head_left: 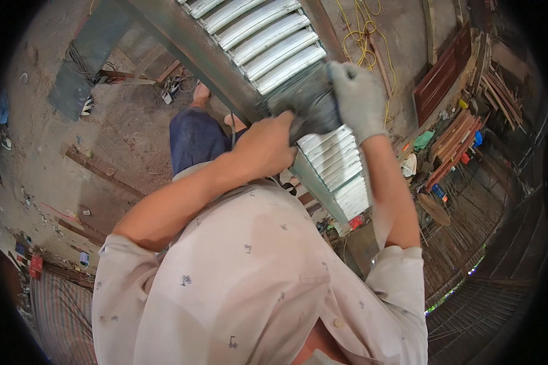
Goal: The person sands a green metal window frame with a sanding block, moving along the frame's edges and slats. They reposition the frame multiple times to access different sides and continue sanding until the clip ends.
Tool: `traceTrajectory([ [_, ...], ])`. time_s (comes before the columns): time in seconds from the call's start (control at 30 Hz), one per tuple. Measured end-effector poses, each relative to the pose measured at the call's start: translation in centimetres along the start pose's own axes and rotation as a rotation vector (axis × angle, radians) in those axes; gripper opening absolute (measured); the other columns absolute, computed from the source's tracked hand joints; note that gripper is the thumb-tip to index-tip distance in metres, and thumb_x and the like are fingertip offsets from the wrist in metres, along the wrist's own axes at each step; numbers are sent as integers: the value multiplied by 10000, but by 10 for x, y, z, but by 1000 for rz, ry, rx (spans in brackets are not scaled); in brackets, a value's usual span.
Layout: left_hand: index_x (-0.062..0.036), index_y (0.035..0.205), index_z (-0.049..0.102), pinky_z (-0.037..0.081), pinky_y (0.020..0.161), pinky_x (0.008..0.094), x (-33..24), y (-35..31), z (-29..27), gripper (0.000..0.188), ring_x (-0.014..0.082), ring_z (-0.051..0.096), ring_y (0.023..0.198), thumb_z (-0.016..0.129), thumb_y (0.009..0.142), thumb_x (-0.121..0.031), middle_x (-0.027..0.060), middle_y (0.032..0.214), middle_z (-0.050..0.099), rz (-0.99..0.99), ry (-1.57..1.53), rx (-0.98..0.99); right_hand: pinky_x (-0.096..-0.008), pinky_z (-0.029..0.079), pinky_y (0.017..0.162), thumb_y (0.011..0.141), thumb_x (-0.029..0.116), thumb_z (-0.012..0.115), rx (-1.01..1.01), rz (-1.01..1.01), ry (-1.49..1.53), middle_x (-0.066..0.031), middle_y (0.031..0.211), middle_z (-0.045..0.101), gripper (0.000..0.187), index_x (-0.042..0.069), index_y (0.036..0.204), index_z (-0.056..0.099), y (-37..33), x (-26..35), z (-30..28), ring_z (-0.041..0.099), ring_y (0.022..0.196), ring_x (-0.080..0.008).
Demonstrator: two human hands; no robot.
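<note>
**Over the dark-green-framed, silver-slatted shutter [286, 61], gripping a blurred dark grey piece [316, 112]**

At far left, shows a flat blue-grey board [88, 67] lying on the dusty brown floor [128, 112]. At centre, grasps the blurred dark grey piece by its left end with the bare left hand [265, 146] and, seemingly, by its right edge with the pale-gloved right hand [359, 100]. Looks like the step of rubbing or smoothing the shutter; cannot tell the exact tool. Calls next, probably, for an even two-handed stroke, with knuckles clear of the slat edges. Has the shutter just beyond the torso, slanting from upper left to lower right, with its long axis along the dark side rails and its slats crosswise. Points one end lower right, the other past the view's top edge. Further right, shows loops of thin yellow cable [365, 27] and a red-brown panelled board [442, 73].
</note>
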State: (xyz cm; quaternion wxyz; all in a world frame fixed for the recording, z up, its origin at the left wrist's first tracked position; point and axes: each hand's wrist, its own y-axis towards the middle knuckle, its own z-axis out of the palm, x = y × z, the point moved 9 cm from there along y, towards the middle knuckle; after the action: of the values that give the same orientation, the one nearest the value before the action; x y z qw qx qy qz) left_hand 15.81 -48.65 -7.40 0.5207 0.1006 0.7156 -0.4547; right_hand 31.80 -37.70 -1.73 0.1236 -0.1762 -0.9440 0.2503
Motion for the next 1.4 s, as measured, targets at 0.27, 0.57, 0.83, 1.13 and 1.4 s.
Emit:
traceTrajectory([
  [0.27, 86, 1195, 568, 536, 945, 592, -7, 22, 8, 434, 563, 683, 1052, 730, 854, -126, 373, 1051, 707, -2, -46, 39, -420, 532, 814, 1012, 475, 636, -16, 24, 37, -179, 919, 773, 502, -3, 1049, 786, 17, -19, -9, 728, 841, -279],
  [0.57, 79, 1207, 566, 539, 922, 592, 9, -9, 0, 441, 550, 689, 1037, 728, 852, -127, 367, 1028, 711, -32, 2, 75, -515, 537, 914, 1032, 565, 535, 66, -25, 34, -257, 1006, 754, 596, 26, 982, 785, -11, 1, 11, 718, 1006, -454],
  [0.83, 71, 1244, 550, 535, 944, 595, 24, -29, -1, 480, 547, 681, 1076, 733, 843, -118, 362, 1055, 711, -93, 65, 85, -504, 542, 925, 1019, 541, 561, 4, -72, 87, -241, 1018, 761, 526, 70, 1079, 787, -26, 0, 28, 722, 1021, -444],
  [1.13, 96, 1199, 599, 529, 979, 583, -57, 86, 7, 423, 543, 681, 1097, 657, 859, -149, 378, 1089, 710, 55, -27, 13, -437, 550, 861, 978, 514, 599, -56, 53, 268, -218, 969, 790, 578, -20, 1080, 793, 83, -80, -44, 750, 895, -347],
  [1.4, 92, 1221, 557, 532, 961, 595, 1, 3, 34, 460, 565, 684, 1050, 714, 866, -156, 391, 1030, 701, -22, -112, -42, -495, 538, 859, 995, 509, 552, -23, -60, -71, -264, 951, 747, 553, 4, 1009, 779, -5, -5, -1, 724, 903, -428],
])
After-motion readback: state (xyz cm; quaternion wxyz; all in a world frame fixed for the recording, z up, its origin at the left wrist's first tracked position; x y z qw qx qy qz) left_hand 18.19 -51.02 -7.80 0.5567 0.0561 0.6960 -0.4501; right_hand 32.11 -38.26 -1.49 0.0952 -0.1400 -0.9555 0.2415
